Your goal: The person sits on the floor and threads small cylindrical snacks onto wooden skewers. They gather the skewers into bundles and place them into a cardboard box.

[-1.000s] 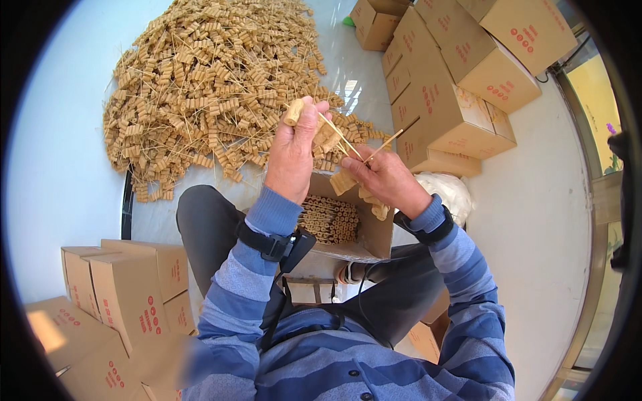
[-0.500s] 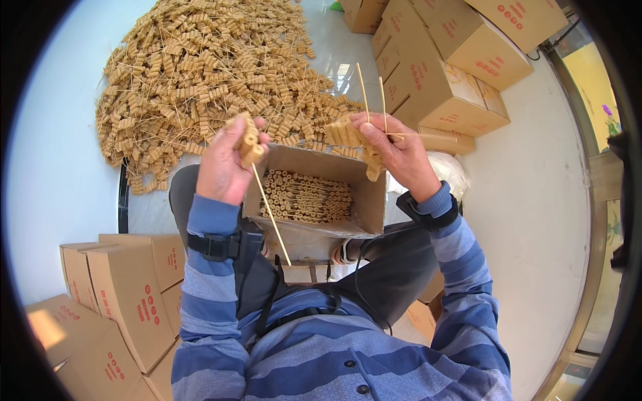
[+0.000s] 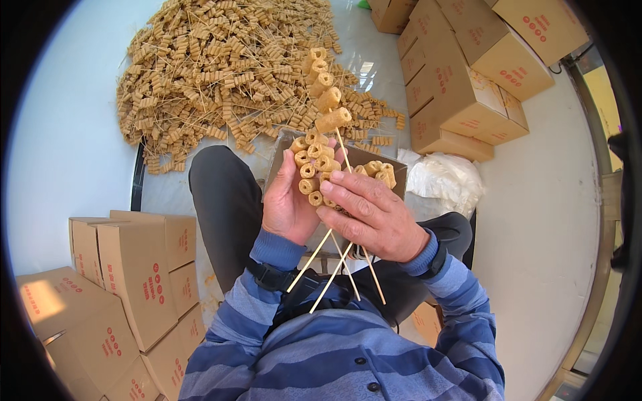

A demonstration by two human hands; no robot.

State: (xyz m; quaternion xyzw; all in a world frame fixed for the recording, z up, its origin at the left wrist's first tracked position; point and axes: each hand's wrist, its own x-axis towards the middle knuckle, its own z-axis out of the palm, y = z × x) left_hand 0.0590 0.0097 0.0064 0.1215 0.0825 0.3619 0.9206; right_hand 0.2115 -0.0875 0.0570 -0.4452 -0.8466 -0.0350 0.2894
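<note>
Several skewers of tan, hollow tube-shaped rolls [image 3: 317, 164] are gathered between my hands over the carton. My left hand [image 3: 289, 204] cups the bundle from the left, fingers partly hidden behind the rolls. Across the lower rolls and the sticks, my right hand [image 3: 374, 217] lays its closed fingers. More rolls [image 3: 378, 172] show just beyond its knuckles. One skewer of rolls [image 3: 333, 120] sticks up past the others, pointing away from me. Bare stick ends [image 3: 332, 277] fan out toward my lap. My hands and the bundle mostly cover the open carton [image 3: 273, 164].
A large heap of similar skewers [image 3: 221, 73] spreads over the floor at the far left. Cardboard boxes are stacked at the far right [image 3: 461, 93] and near left [image 3: 134, 287]. A white plastic bag [image 3: 447, 187] lies right of the carton, and my knees flank it.
My hands have come together from apart, nearer my body. The skewers they held separately now lie in one bundle, with stick ends toward me. The view has shifted slightly.
</note>
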